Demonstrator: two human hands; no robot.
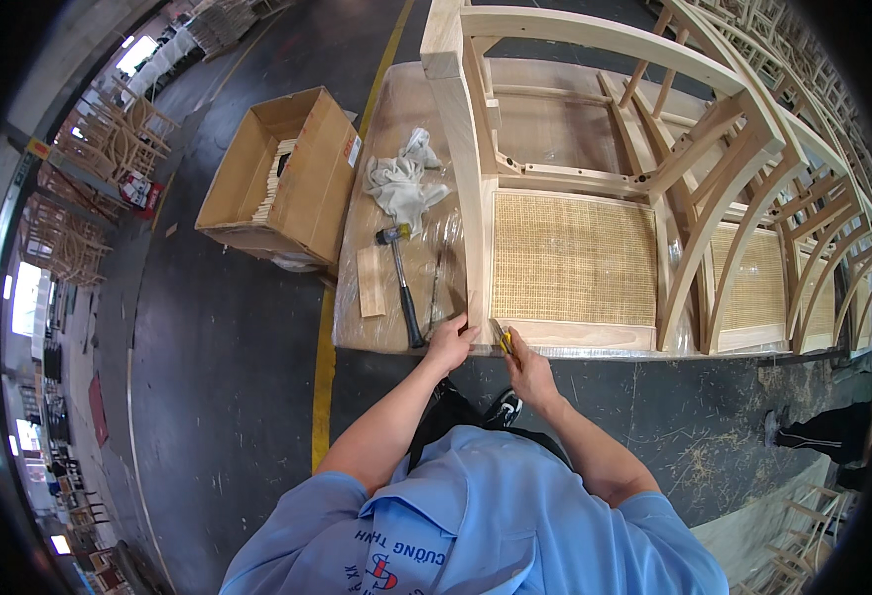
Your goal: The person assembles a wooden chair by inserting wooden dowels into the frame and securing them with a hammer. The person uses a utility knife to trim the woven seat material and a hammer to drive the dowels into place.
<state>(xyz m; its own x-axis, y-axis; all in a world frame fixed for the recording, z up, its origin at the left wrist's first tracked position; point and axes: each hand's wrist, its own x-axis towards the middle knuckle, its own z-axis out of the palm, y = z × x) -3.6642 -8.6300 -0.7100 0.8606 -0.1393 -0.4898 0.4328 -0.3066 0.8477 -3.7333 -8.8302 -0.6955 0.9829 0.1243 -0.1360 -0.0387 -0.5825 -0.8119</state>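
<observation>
A pale wooden chair frame (474,198) lies on a wrapped table in front of me, with a woven cane panel (575,256) set in its back. My right hand (530,372) is closed around a yellow utility knife (504,340). The knife's blade end meets the corner where the frame's post joins the lower rail (580,335). At the end of that same post, my left hand (449,345) has its fingers closed on the wood. Just beyond it lies a mallet (403,288) with a black handle.
A crumpled white cloth (406,183) and a small wood block (371,283) lie on the plastic-wrapped tabletop (357,322). Left of it stands an open cardboard box (319,188). More chair frames (753,268) line up rightward. Another person's leg (823,431) shows at far right.
</observation>
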